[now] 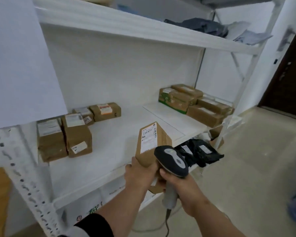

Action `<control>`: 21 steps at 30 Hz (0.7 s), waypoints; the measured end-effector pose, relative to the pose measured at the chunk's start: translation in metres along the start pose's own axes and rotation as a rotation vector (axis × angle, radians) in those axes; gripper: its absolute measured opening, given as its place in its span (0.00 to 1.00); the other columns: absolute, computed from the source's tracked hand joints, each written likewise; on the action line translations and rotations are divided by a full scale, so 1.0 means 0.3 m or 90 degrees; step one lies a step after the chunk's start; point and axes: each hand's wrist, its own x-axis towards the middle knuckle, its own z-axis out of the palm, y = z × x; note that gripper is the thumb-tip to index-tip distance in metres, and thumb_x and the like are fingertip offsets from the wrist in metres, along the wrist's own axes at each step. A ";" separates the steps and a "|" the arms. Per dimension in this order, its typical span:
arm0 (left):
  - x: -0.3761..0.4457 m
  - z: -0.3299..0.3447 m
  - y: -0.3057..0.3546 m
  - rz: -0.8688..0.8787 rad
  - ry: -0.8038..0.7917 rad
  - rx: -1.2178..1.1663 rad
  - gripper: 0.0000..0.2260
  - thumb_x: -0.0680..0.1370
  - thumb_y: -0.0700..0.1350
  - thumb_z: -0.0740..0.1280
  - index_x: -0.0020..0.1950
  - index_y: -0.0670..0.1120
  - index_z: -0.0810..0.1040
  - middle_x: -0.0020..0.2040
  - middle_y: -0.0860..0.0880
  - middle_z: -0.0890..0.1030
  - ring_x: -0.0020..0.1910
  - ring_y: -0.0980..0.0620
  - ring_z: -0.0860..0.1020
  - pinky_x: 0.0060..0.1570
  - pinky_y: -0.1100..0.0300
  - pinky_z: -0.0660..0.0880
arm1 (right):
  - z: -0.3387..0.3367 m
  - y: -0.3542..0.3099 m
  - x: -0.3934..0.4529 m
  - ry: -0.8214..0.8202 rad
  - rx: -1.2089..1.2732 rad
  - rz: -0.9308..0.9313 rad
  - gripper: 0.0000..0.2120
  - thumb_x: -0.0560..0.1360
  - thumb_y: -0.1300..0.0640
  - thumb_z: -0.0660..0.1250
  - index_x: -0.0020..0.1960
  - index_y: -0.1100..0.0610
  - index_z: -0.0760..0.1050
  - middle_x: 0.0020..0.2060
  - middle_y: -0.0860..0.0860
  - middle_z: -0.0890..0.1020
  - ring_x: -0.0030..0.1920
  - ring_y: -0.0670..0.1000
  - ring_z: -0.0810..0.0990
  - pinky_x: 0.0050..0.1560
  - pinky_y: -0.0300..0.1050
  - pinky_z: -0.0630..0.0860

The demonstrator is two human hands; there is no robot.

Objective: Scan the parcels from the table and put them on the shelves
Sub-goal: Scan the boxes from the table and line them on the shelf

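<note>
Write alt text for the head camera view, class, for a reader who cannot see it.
A left hand holds a brown parcel over a white shelf while the right hand grips a scanner beside it. More brown parcels lie on the shelf at left and right.

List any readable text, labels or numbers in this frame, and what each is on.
None can be read as words.
Held parcel: white shipping label with barcodes, print too small.
Small parcel: sticker with digits, too blurred to be sure.
Parcel with orange-banded label: blurred.
Left shelf parcels: white labels, illegible.
Right parcel stack: labels illegible.
Barcode scanner: no markings legible.
</note>
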 end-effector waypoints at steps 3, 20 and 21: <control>0.147 0.069 0.081 0.020 0.013 0.007 0.42 0.67 0.72 0.64 0.74 0.52 0.61 0.66 0.46 0.67 0.67 0.42 0.69 0.61 0.45 0.75 | -0.038 -0.055 0.155 -0.012 -0.010 -0.021 0.32 0.60 0.46 0.81 0.62 0.53 0.80 0.51 0.53 0.87 0.53 0.56 0.85 0.59 0.59 0.80; 0.632 0.295 0.358 -0.005 0.091 -0.001 0.27 0.69 0.56 0.65 0.68 0.54 0.69 0.55 0.50 0.68 0.55 0.45 0.76 0.55 0.48 0.79 | -0.223 -0.188 0.930 -0.128 0.023 0.073 0.14 0.73 0.58 0.75 0.57 0.57 0.81 0.48 0.60 0.86 0.51 0.63 0.84 0.59 0.66 0.78; 0.653 0.319 0.375 -0.014 0.107 0.004 0.27 0.70 0.56 0.65 0.68 0.54 0.69 0.56 0.50 0.68 0.56 0.45 0.76 0.56 0.48 0.79 | -0.242 -0.200 0.975 -0.141 0.014 0.077 0.14 0.73 0.58 0.75 0.58 0.57 0.80 0.48 0.60 0.87 0.53 0.64 0.84 0.59 0.66 0.78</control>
